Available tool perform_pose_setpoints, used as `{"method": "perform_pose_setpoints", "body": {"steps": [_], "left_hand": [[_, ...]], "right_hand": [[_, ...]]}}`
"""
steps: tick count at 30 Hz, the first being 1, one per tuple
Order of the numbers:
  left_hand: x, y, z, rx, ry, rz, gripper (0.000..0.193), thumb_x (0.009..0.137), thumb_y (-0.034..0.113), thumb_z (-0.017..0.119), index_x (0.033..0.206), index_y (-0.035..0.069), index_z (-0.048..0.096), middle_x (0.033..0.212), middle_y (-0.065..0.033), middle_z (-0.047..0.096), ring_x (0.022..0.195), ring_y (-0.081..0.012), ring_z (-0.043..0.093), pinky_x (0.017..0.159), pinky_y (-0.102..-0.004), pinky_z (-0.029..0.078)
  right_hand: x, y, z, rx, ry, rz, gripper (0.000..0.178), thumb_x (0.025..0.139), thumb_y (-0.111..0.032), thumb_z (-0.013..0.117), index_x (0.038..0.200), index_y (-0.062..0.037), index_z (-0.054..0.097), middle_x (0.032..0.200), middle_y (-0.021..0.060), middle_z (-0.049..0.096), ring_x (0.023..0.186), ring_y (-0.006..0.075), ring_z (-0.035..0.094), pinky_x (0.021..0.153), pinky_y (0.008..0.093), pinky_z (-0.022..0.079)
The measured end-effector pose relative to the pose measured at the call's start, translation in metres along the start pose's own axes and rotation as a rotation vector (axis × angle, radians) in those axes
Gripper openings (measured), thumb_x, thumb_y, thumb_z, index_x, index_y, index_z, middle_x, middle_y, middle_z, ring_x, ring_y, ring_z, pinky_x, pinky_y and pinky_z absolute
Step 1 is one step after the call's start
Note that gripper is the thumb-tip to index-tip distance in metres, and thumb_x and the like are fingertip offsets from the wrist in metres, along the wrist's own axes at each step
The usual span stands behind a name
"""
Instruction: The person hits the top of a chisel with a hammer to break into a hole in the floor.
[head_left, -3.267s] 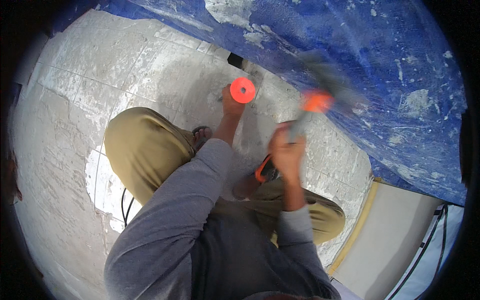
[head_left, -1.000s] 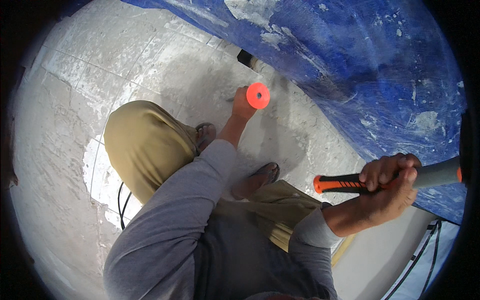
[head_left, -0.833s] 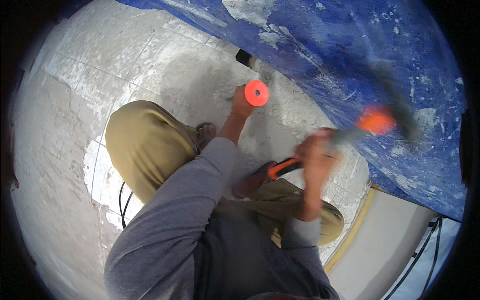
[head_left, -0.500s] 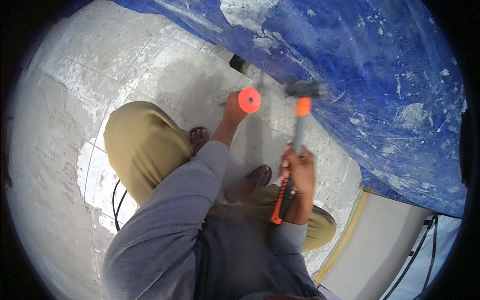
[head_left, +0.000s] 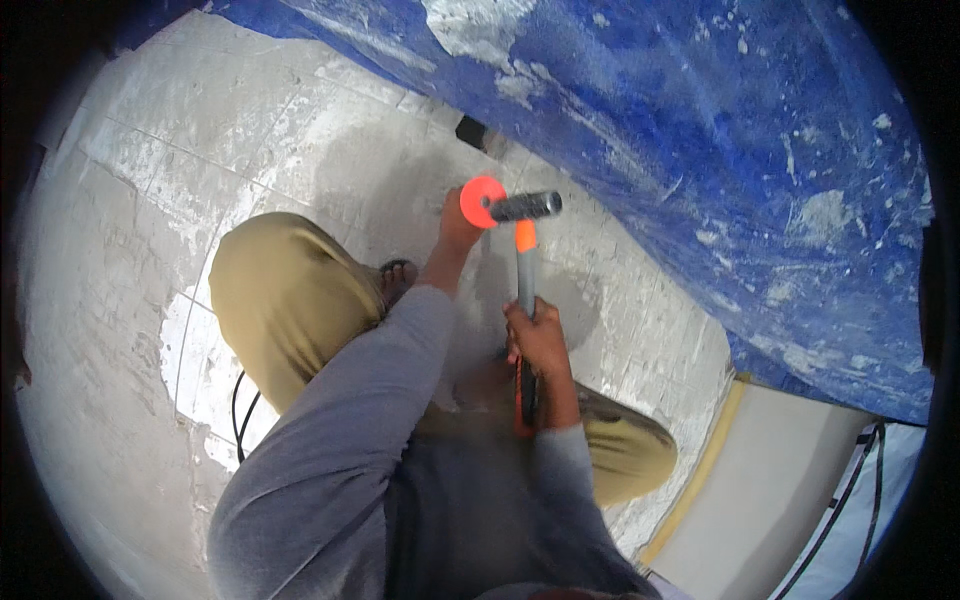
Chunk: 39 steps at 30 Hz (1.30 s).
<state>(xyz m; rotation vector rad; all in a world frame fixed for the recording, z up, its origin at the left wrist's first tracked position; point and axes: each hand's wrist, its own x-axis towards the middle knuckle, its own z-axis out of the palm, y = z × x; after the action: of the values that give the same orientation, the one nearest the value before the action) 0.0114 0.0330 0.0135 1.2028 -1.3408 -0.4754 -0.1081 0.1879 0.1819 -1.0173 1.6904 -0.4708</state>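
Left grip [head_left: 456, 225] was curled in a fist just below a red-orange disc [head_left: 474, 193], looked like the guard on some kind of chisel. Couldn't see the shaft or working end, disc and fist covered them. Right next to that, the hammer [head_left: 525, 272] stood with its dark metal head [head_left: 525, 206] overlapping the disc's right side, near the centre. Touching or just above it, I honestly couldn't tell from up there. Right grip [head_left: 540, 340] was wrapped snugly round the hammer's handle, a bit nearer.

Rest of the scene, going left to right: grey floor [head_left: 115, 290] with a bright white patch [head_left: 190, 350], a black cord [head_left: 238, 415], then an olive trouser knee [head_left: 285, 300] and a sandalled foot [head_left: 398, 278]. A dark block [head_left: 470, 131] sat farther off, beside the edge of a big splattered blue sheet [head_left: 690, 140]. Near right there was a yellow strip [head_left: 700, 465] along a pale panel [head_left: 770, 450].

As for progress, I'd say the hammering was in progress: both tools in hand, lined up, neither put down. The floor looked scuffed and rough, but I couldn't pin any of that on this tool. No telling how much was left, with the working end hidden.
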Motion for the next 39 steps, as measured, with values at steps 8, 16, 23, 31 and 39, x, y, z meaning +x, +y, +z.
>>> {"method": "perform_pose_setpoints", "body": {"steps": [8,16,23,31,39], "left_hand": [[-0.014,0.008,0.01,0.446,-0.166,0.009,0.01,0.07,0.017,0.066,0.077,0.011,0.063,0.077,-0.0114,0.063,0.077,-0.0292,0.059,0.073,-0.0403,0.045],[-0.019,0.016,0.032,0.114,-0.126,0.115,0.011,0.069,0.016,0.065,0.077,0.01,0.061,0.076,-0.0086,0.062,0.073,-0.0275,0.057,0.073,-0.0395,0.044],[-0.02,-0.002,0.026,0.287,-0.16,0.117,0.012,0.07,0.014,0.065,0.08,0.009,0.061,0.08,-0.0105,0.061,0.079,-0.0285,0.056,0.071,-0.04,0.045],[-0.011,0.001,0.019,0.1,-0.088,-0.101,0.012,0.072,0.015,0.066,0.081,0.008,0.062,0.084,-0.0119,0.062,0.081,-0.0318,0.057,0.074,-0.0409,0.046],[-0.011,-0.019,0.019,0.073,-0.057,-0.099,0.019,0.071,0.019,0.069,0.087,0.009,0.064,0.084,-0.014,0.065,0.08,-0.0342,0.061,0.072,-0.0415,0.049]], "right_hand": [[-0.039,-0.038,-0.04,0.281,0.203,-0.13,0.018,0.089,-0.016,0.06,0.085,-0.0005,0.052,0.056,0.0032,0.046,0.037,0.0105,0.042,0.034,0.0268,0.039],[-0.054,-0.044,-0.049,0.396,0.227,-0.271,0.018,0.092,-0.016,0.056,0.084,-0.0016,0.051,0.055,0.0032,0.045,0.036,0.0104,0.042,0.034,0.0264,0.039],[-0.058,-0.049,-0.043,0.376,0.198,-0.294,0.018,0.092,-0.018,0.057,0.086,-0.0009,0.052,0.056,0.0035,0.045,0.036,0.0104,0.041,0.034,0.0264,0.039],[-0.093,-0.115,-0.068,0.324,0.354,-0.777,0.02,0.092,-0.018,0.056,0.091,0.001,0.051,0.055,0.0056,0.047,0.037,0.0115,0.042,0.035,0.0267,0.039],[-0.03,-0.09,-0.029,0.371,0.325,-0.82,0.007,0.092,-0.011,0.053,0.089,-0.0042,0.053,0.059,0.0015,0.049,0.047,0.011,0.048,0.041,0.0262,0.039]]}}
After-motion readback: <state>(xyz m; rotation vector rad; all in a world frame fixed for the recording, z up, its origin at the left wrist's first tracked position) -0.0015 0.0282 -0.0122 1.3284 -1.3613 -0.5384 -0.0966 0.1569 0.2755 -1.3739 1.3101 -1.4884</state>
